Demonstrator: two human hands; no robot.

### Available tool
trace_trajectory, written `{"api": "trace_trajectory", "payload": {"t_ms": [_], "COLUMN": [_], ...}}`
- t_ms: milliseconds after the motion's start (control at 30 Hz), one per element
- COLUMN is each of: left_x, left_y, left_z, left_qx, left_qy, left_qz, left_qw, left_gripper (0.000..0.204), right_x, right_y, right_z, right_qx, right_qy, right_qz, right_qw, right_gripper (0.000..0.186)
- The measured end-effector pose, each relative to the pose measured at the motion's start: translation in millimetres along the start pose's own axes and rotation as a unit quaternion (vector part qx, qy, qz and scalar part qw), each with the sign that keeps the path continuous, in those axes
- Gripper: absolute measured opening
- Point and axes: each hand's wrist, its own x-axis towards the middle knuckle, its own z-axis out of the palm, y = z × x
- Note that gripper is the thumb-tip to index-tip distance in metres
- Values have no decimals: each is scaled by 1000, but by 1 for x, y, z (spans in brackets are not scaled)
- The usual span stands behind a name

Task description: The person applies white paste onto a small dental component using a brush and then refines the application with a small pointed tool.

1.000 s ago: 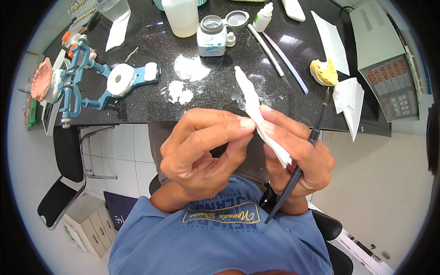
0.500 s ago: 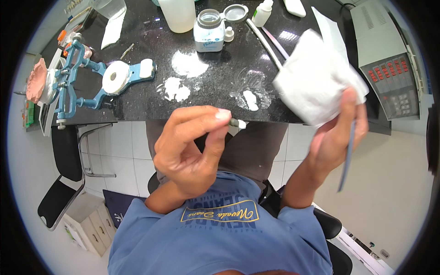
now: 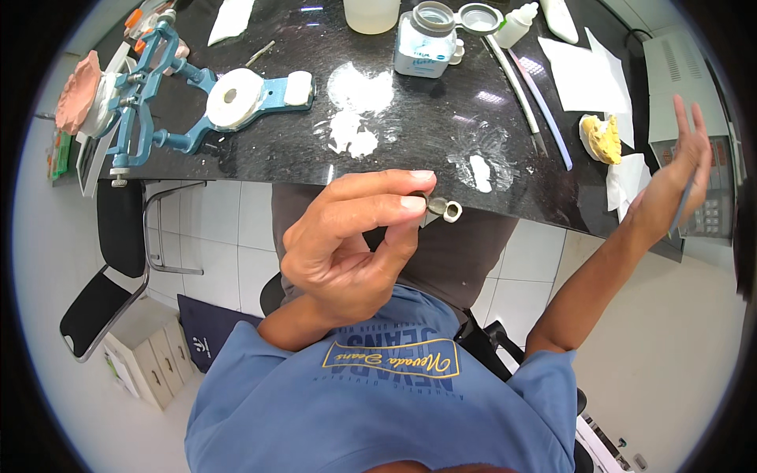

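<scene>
My left hand (image 3: 351,240) pinches a small dental crown piece (image 3: 451,211) between thumb and fingertips. Its outer end is a pale ring with a hole, and a dull metal part runs back into my fingers. Out to the right, my right hand (image 3: 670,189) has its fingers stretched out, with a thin grey-blue stick (image 3: 683,199) tucked in the hand. Next to that hand, a white tissue (image 3: 624,183) lies by the table edge. Behind it stands a yellow dental model (image 3: 602,140) on a white base.
White powder heaps (image 3: 359,88) and a smear (image 3: 480,172) lie on the black table (image 3: 292,150). At the left stands a blue articulator (image 3: 169,140). An open jar (image 3: 426,47), a dropper bottle (image 3: 516,25) and two brushes (image 3: 524,102) are farther back; a grey control unit (image 3: 684,87) is right.
My right hand has let go of the tissue, now on the table, and moved right; its fingers have opened out. My left hand has turned the crown piece, showing its hollow end.
</scene>
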Motion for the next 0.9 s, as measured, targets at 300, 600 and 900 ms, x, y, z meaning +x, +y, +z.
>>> {"api": "trace_trajectory", "payload": {"t_ms": [300, 600, 900], "left_x": [4, 11, 16], "left_y": [-2, 2, 3], "left_z": [-7, -45, -83], "left_qx": [-17, 10, 57], "left_qy": [16, 52, 87], "left_qz": [21, -12, -37], "left_qw": [1000, 999, 994], "left_gripper": [27, 19, 16], "right_x": [1, 78, 120], "right_y": [-36, -135, -225], "right_z": [-11, 74, 185], "right_qx": [182, 216, 184], "right_qy": [30, -241, -440], "right_qz": [23, 3, -1], "right_qw": [983, 946, 879], "right_gripper": [21, 30, 48]}}
